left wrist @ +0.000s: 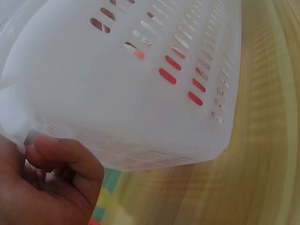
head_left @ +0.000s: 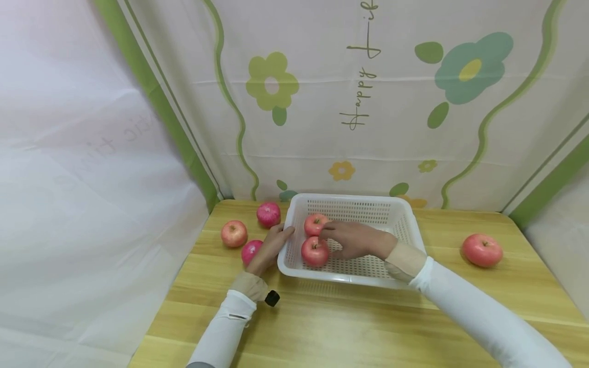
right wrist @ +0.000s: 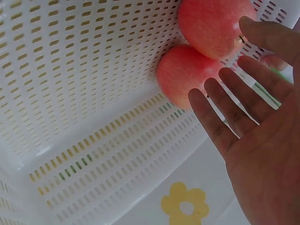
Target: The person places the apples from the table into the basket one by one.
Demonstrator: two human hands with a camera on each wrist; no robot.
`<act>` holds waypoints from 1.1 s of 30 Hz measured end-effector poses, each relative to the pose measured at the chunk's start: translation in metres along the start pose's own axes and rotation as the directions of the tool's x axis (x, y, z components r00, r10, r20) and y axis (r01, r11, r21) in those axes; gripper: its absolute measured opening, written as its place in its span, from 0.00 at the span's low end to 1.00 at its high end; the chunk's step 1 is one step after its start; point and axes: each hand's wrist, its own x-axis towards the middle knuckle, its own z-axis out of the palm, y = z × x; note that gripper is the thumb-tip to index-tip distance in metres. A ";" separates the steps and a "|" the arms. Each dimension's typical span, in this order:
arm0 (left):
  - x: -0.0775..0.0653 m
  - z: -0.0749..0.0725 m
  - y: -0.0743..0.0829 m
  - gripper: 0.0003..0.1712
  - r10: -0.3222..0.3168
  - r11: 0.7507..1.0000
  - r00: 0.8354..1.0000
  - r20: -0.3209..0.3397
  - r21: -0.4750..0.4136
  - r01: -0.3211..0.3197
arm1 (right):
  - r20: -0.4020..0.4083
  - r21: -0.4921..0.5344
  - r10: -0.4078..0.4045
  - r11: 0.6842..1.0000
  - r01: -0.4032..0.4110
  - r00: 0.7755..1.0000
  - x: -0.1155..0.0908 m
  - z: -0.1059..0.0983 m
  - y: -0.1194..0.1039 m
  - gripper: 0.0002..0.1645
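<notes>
A white perforated plastic basket (head_left: pixel 349 278) stands on the wooden table, with two red apples inside its left end, a front apple (head_left: pixel 315 253) and a back apple (head_left: pixel 315 225). At the basket's left rim, my left hand (head_left: pixel 270 246) grips the edge; the left wrist view shows its curled fingers (left wrist: pixel 65 152) beneath the rim. Inside the basket, my right hand (head_left: pixel 356 239) is just right of the apples. Its fingers look straight and spread in the right wrist view, beside the upper apple (right wrist: pixel 213 28) and the lower apple (right wrist: pixel 183 77), gripping neither.
Left of the basket lie a red apple (head_left: pixel 233 234) and two magenta round fruits, one at the back (head_left: pixel 269 214) and one partly behind my left hand (head_left: pixel 251 251). Another red apple (head_left: pixel 482 250) sits at the right. A printed curtain (head_left: pixel 313 138) hangs behind the table.
</notes>
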 end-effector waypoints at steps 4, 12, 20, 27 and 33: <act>0.000 0.000 0.000 0.29 -0.001 1.000 1.000 -0.004 0.002 0.001 | -0.004 0.023 0.011 1.000 -0.011 1.000 -0.006 -0.003 0.004 0.34; 0.000 0.000 0.001 0.29 -0.003 1.000 1.000 -0.006 0.004 0.003 | -0.001 0.043 0.085 0.995 -0.085 0.996 -0.019 -0.007 0.012 0.30; -0.002 0.000 0.002 0.29 -0.003 1.000 1.000 0.004 0.013 0.003 | -0.028 0.048 0.099 0.994 -0.098 0.995 -0.030 -0.007 0.020 0.26; -0.003 0.000 0.002 0.29 -0.021 1.000 1.000 0.002 0.020 0.021 | -0.038 0.099 0.106 0.990 -0.102 0.994 -0.038 -0.010 0.027 0.24; -0.003 0.000 0.002 0.29 -0.018 1.000 1.000 0.001 0.016 0.018 | -0.076 0.102 0.096 0.991 -0.088 0.992 -0.043 -0.016 0.031 0.19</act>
